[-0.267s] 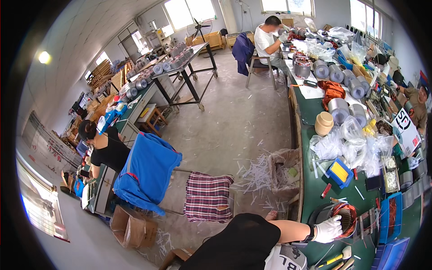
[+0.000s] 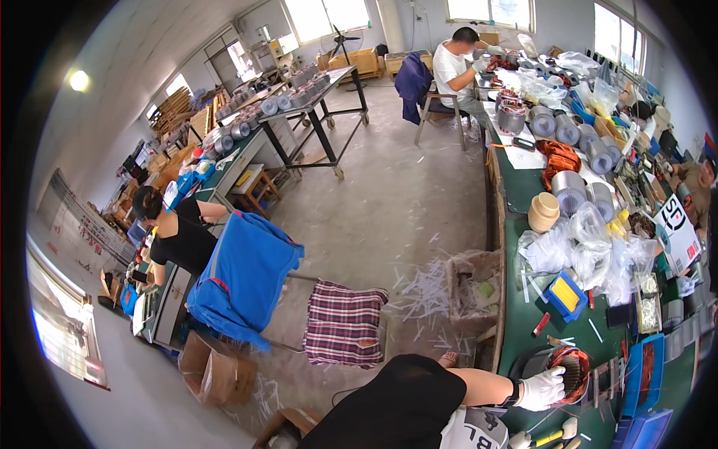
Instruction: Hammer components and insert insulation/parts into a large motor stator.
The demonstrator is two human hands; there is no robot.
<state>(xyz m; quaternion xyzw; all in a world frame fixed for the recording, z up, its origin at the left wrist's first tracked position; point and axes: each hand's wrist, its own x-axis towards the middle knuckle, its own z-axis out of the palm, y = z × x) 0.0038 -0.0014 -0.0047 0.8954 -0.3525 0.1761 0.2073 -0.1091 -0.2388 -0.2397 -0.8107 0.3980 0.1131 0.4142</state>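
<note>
My left hand (image 2: 541, 390), in a white glove, reaches in from the lower edge to the bench on the right. Its fingers curl over the near rim of a motor stator (image 2: 574, 372) wound with orange-red copper wire, whose slotted bore faces up. A dark round piece (image 2: 529, 362) sits just beside the stator. Below my left hand lies a hammer with a yellow and black handle (image 2: 550, 437). At the lower edge, by that handle, a whitish shape (image 2: 519, 441) looks like part of my right glove; its fingers cannot be made out.
The green bench (image 2: 516, 322) holds a blue tray with yellow strips (image 2: 565, 293), plastic bags (image 2: 591, 251), metal stator cores (image 2: 568, 191) and a blue bin (image 2: 645, 374). A scrap box (image 2: 473, 295) stands beside it. A checked cushioned seat (image 2: 345, 323) is behind me. Several people work nearby.
The view has shifted slightly. My left hand stays on the stator's rim. The whitish shape has come in at the lower edge beside the hammer handle.
</note>
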